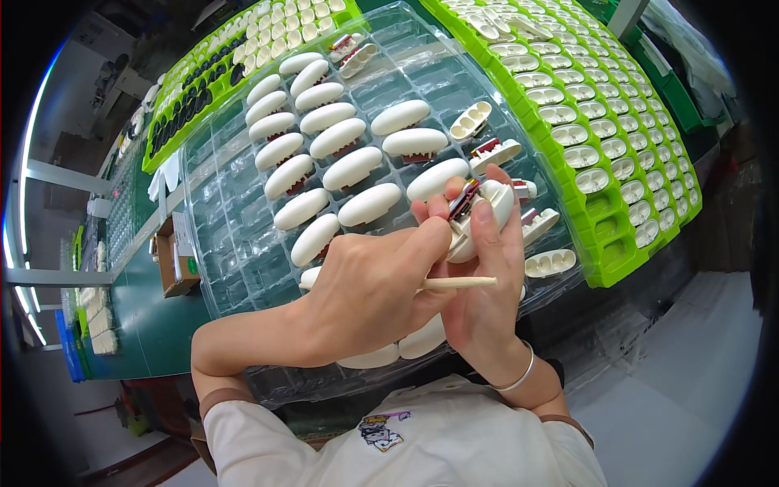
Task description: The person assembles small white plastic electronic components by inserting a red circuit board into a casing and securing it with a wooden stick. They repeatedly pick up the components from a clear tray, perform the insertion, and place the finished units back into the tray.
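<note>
My right hand point(489, 304) holds up a white oval case point(493, 207), its thumb and fingers closed around it. On the case's left side a small dark red circuit board point(464, 199) shows. My left hand point(373, 272) reaches across from the left, its fingertips pinched at the case near that board. A pale wooden stick point(458, 283) lies in the left hand and juts out to the right below the fingers. What the left fingertips press on is partly hidden. Beneath both hands spreads a clear plastic tray point(231, 252) with compartments.
Rows of white oval shells point(300, 209), several with red boards, lie in the tray. At its right are two-welled white inserts point(550, 263). Green trays of white parts stand at the right point(596, 243) and far left point(168, 154). A cardboard box point(174, 264) stands at the left.
</note>
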`<state>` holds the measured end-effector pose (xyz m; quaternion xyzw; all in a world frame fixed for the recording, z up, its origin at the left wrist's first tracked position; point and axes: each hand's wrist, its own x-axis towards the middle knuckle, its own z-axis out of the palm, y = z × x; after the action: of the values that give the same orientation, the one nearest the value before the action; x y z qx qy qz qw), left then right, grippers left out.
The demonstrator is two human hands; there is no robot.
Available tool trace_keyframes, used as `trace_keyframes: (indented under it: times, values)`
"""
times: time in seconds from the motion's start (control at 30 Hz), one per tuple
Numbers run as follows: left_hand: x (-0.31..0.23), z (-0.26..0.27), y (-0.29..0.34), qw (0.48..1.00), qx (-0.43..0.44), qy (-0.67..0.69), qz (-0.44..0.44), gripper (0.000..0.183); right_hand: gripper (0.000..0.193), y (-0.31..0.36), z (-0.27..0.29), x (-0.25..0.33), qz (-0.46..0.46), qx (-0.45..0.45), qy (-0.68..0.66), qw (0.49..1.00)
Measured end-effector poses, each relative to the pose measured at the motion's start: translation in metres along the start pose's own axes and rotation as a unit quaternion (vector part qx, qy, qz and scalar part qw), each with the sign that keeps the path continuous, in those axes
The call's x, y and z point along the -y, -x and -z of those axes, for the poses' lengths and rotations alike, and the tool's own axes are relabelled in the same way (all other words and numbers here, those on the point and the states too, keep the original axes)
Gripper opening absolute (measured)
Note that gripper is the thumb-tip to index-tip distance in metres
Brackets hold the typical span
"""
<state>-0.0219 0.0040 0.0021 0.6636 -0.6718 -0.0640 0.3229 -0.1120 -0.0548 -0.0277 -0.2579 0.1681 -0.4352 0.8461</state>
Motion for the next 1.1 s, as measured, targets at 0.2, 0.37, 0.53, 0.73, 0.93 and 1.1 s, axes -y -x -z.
trace_keyframes:
  times: [0.2, 0.37, 0.53, 0.73, 0.93, 1.1]
  values:
    - [-0.002, 0.0, 0.0, 1.0, -0.018, -0.005, -0.004, 0.019, 0.031, 0.0, -0.006, 0.001, -0.018, -0.02, -0.043, 0.999]
    - [0.006, 0.0, 0.003, 0.999, 0.015, 0.02, -0.036, 0.021, 0.031, -0.005, 0.002, -0.001, -0.011, 0.011, -0.068, 0.998]
    - [0.001, 0.003, -0.004, 0.994, 0.014, 0.093, 0.054, 0.02, 0.032, -0.007, 0.006, 0.002, -0.022, 0.03, -0.083, 0.996]
    - [0.004, 0.0, -0.002, 0.989, 0.026, 0.126, 0.075, 0.021, 0.034, -0.007, 0.006, 0.002, -0.03, 0.03, -0.114, 0.993]
    - [0.006, -0.006, -0.004, 0.985, 0.0, 0.154, 0.071, 0.019, 0.037, -0.006, 0.005, 0.003, -0.027, 0.023, -0.116, 0.993]
    - [0.003, 0.003, -0.006, 0.975, 0.093, 0.154, 0.13, 0.029, 0.037, -0.005, 0.007, 0.006, -0.054, 0.012, -0.137, 0.989]
